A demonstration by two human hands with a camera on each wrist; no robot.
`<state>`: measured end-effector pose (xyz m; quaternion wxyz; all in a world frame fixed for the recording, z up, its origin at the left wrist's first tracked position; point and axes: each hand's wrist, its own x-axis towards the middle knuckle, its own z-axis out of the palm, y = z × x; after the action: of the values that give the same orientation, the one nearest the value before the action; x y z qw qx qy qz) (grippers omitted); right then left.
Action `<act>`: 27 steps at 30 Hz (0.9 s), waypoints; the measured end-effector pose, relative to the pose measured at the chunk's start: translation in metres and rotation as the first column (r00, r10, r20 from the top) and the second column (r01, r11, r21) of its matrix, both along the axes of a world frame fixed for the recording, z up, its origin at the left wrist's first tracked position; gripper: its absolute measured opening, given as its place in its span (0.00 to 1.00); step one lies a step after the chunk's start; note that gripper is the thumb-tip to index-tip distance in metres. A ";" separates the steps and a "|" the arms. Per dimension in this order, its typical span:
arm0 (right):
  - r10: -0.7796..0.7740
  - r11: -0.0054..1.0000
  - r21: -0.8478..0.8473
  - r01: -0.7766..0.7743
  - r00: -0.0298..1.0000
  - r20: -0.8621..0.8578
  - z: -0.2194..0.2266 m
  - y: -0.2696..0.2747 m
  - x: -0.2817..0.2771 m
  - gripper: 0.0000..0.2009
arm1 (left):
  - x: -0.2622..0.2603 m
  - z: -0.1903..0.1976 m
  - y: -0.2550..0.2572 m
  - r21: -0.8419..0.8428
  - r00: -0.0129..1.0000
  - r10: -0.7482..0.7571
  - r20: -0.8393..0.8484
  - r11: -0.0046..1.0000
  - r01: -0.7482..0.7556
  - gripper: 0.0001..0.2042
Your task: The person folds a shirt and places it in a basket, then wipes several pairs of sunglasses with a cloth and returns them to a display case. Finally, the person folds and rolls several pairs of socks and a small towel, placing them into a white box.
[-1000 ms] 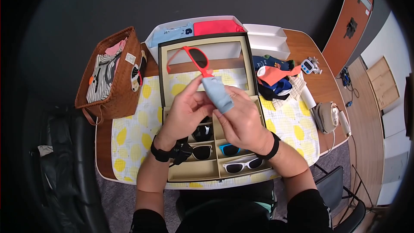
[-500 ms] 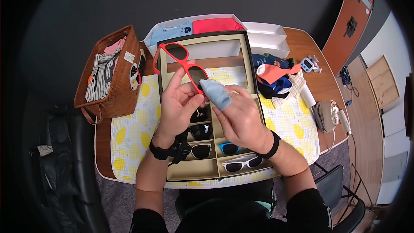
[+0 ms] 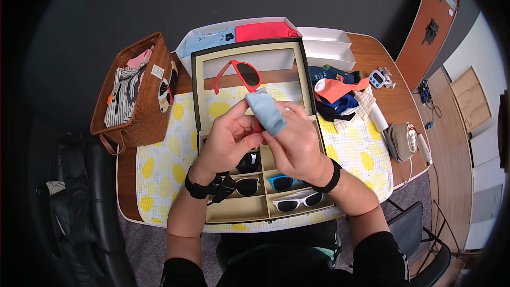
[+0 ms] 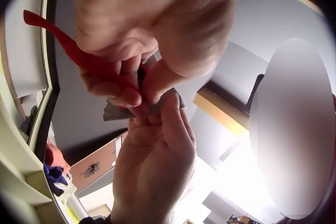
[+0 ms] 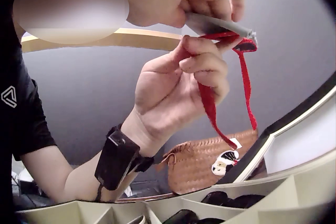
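Note:
Red-framed sunglasses are held up over an open compartment box. My left hand grips them near one lens, and a red temple arm runs past its curled fingers in the left wrist view. With my right hand I pinch a light blue cloth folded over the nearer lens, which it hides. In the right wrist view both temple arms hang down below the cloth. White sunglasses, blue ones and several dark pairs lie in the box's compartments.
A woven basket of clothes stands at the left. Behind the raised lid are white bins, one with folded clothes. Socks, a small timer and a beige appliance lie at the right on the table.
The sunglasses swung out to show both lenses half a second ago, then turned back so the cloth covers the nearer lens again. Both hands stayed over the box.

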<state>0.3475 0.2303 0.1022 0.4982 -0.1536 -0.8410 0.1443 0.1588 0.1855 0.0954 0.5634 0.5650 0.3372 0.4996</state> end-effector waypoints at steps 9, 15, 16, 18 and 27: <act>-0.038 0.999 -0.004 0.038 0.999 -0.011 -0.002 0.001 0.001 0.16 | 0.011 -0.006 -0.001 0.015 0.996 0.004 0.094 1.000 -0.005 0.33; -0.015 1.000 0.008 0.014 0.998 0.063 0.002 -0.002 -0.002 0.16 | 0.006 0.001 0.003 0.047 0.996 0.052 0.071 0.997 -0.056 0.36; -0.009 0.993 0.115 0.006 1.000 0.028 0.002 -0.003 -0.004 0.16 | 0.008 0.001 0.003 0.047 0.996 0.053 0.070 0.997 -0.056 0.36; 0.003 0.997 0.080 -0.005 1.000 0.025 0.003 0.000 -0.002 0.16 | 0.010 0.000 0.004 0.056 0.984 0.131 0.119 0.989 -0.139 0.36; 0.032 0.997 0.074 -0.034 0.999 0.026 0.001 -0.004 -0.006 0.14 | 0.006 -0.001 0.006 0.119 0.979 0.171 0.113 0.976 -0.184 0.36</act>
<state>0.3419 0.2262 0.1035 0.4908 -0.1230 -0.8543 0.1192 0.1653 0.1916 0.0945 0.4952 0.5417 0.3241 0.5969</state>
